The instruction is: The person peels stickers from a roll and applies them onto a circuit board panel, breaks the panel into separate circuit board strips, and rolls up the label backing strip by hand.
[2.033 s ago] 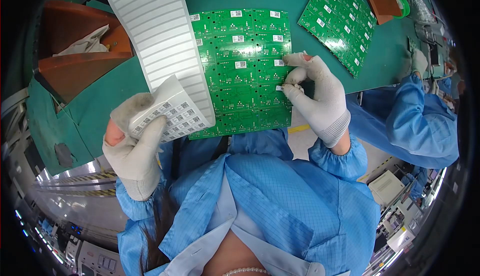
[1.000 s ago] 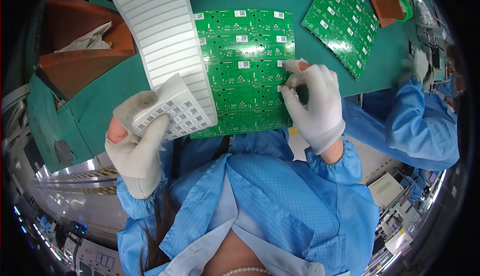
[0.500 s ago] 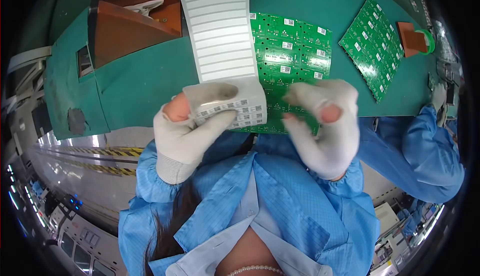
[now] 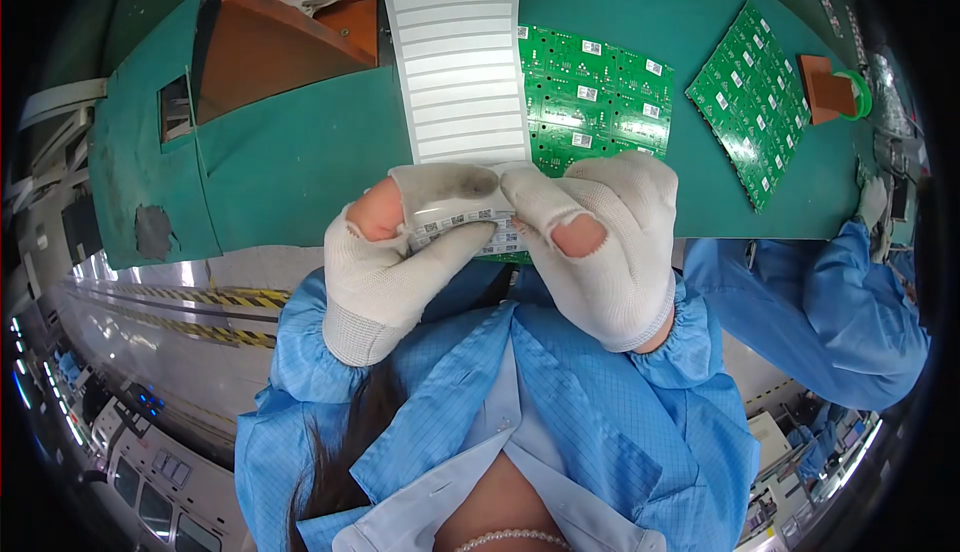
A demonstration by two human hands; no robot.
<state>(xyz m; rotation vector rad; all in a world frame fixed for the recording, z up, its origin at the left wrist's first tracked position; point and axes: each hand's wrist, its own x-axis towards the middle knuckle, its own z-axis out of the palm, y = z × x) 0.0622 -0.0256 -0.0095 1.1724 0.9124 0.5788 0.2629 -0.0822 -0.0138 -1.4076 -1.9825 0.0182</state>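
Label sheet (image 4: 460, 72) curling at its end!

It's partly covering a green board (image 4: 605, 102); the left hand (image 4: 380, 277) is clamping its printed end between thumb and fingers. The right hand (image 4: 605, 252) is meeting its edge, fingertips partly hidden, grip impossible to tell. Another board (image 4: 752, 110) is lying farther right.

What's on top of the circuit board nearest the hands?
On the board, small white labels sit in the upper rows. The label strip hides its left side, the right hand much of its lower part; what's there cannot be seen.
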